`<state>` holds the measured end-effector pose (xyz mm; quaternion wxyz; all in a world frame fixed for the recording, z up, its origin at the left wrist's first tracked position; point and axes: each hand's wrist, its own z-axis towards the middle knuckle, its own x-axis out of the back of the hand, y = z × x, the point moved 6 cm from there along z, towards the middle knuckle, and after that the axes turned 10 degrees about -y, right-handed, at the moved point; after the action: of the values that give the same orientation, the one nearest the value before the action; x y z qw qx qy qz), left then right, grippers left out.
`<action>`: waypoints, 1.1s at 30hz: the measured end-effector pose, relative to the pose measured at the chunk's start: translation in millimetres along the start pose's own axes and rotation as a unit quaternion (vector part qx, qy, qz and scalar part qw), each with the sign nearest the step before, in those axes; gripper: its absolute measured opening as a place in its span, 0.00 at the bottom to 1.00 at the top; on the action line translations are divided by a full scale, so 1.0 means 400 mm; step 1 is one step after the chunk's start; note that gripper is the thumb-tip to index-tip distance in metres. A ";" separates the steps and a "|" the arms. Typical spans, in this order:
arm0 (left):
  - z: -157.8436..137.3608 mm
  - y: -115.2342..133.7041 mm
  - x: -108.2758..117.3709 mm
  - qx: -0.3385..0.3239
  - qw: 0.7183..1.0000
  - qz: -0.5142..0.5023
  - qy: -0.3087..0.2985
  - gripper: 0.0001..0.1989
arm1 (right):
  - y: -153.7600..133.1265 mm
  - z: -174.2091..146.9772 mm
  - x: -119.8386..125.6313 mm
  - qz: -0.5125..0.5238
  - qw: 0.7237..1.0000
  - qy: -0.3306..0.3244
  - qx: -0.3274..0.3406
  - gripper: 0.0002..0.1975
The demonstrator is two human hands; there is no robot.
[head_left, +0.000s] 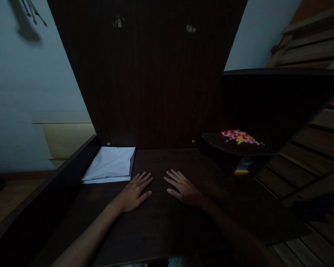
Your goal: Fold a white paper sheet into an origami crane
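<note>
On the dark desk (pixel 161 230), white folded paper (pixel 110 165) lies at the far left corner; just right of it the left hand (pixel 133 193) rests flat, fingers spread, then the right hand (pixel 183 189) likewise, holding nothing; a multicoloured heap (pixel 239 136) on the corner shelf (pixel 211 142) is too dim to identify

The coloured bits (pixel 240 137) on the shelf (pixel 211 142) are too small to identify

You have a dark brown wooden desk (pixel 161 222) with fine vertical grain on its back panel (pixel 150 81). The creased sheet of paper (pixel 110 165) is plain white. On the shelf, the heap of small pieces (pixel 239 136) mixes pink, yellow and orange.
</note>
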<state>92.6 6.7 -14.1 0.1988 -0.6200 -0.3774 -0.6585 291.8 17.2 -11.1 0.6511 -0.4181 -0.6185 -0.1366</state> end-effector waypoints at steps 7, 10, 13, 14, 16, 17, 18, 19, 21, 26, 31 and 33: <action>-0.004 0.000 0.003 -0.010 1.000 -0.007 0.017 0.27 | 0.002 0.000 -0.001 -0.001 1.000 -0.003 -0.002 0.30; -0.004 -0.002 0.002 -0.018 0.999 -0.007 0.026 0.27 | 0.002 -0.001 -0.001 0.000 1.000 -0.002 -0.003 0.30; -0.002 -0.003 0.000 -0.014 1.000 -0.005 0.021 0.27 | -0.001 -0.001 0.001 0.000 1.000 -0.003 -0.004 0.30; -0.001 -0.004 -0.001 -0.012 1.000 -0.005 0.018 0.27 | -0.002 -0.001 0.002 -0.001 1.000 -0.003 -0.004 0.30; -0.001 -0.004 -0.001 -0.010 1.000 -0.005 0.013 0.28 | -0.003 -0.001 0.003 -0.001 1.000 -0.005 -0.006 0.30; -0.001 -0.004 -0.002 -0.010 1.000 -0.005 0.013 0.28 | -0.003 -0.001 0.003 -0.001 1.000 -0.006 -0.006 0.30; -0.001 -0.004 -0.002 -0.011 1.000 -0.005 0.014 0.28 | -0.002 -0.001 0.003 -0.001 1.000 -0.007 -0.006 0.30; -0.002 -0.004 -0.002 -0.013 1.000 -0.005 0.016 0.28 | -0.002 -0.001 0.003 0.000 1.000 -0.006 -0.005 0.30; -0.003 -0.004 -0.002 -0.017 1.000 -0.006 0.023 0.28 | -0.001 -0.001 0.002 0.002 1.000 -0.004 -0.004 0.30; -0.005 -0.003 0.000 -0.016 0.999 -0.007 0.027 0.27 | 0.002 0.000 0.000 -0.001 1.000 0.000 -0.002 0.30; -0.002 -0.003 -0.001 -0.009 1.000 -0.003 0.014 0.28 | 0.000 -0.001 0.002 -0.004 1.000 -0.002 -0.003 0.30; -0.002 -0.003 -0.001 -0.007 1.000 -0.002 0.012 0.28 | -0.001 -0.001 0.003 -0.004 1.000 -0.004 -0.004 0.30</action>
<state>91.2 6.8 -14.7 0.1974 -0.6131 -0.3713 -0.6688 292.0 17.0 -9.7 0.6463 -0.4191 -0.6221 -0.1401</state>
